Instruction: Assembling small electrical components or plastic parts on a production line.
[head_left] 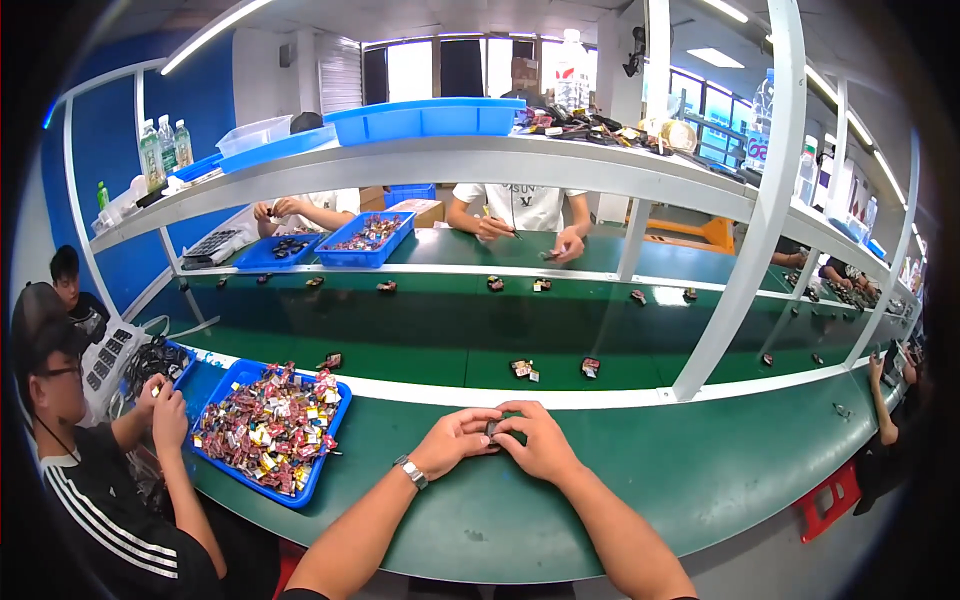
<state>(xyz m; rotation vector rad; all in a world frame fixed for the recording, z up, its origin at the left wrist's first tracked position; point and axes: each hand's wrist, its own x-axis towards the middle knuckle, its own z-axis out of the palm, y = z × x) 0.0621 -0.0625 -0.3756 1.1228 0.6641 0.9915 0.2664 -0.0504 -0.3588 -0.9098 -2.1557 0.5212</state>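
My left hand (458, 438), with a metal-banded watch (411, 472) on its wrist, meets my right hand (537, 441) over the green worktop (560, 510). The fingertips of both hands close round a small dark piece (491, 428); most of it is covered by the fingers, and its kind cannot be made out. Left of my left hand stands a blue tray (343, 412) heaped with small red, yellow and silver components (268, 425). Close to the worktop's near edge lies a tiny dark bit (473, 535).
A white rail (520, 398) separates my worktop from the green belt (440, 330), which carries scattered small components (524, 370). A white post (745, 220) rises at the right, holding a shelf (470, 152) overhead. A co-worker (110, 480) sits close on my left; another person (520, 212) works opposite.
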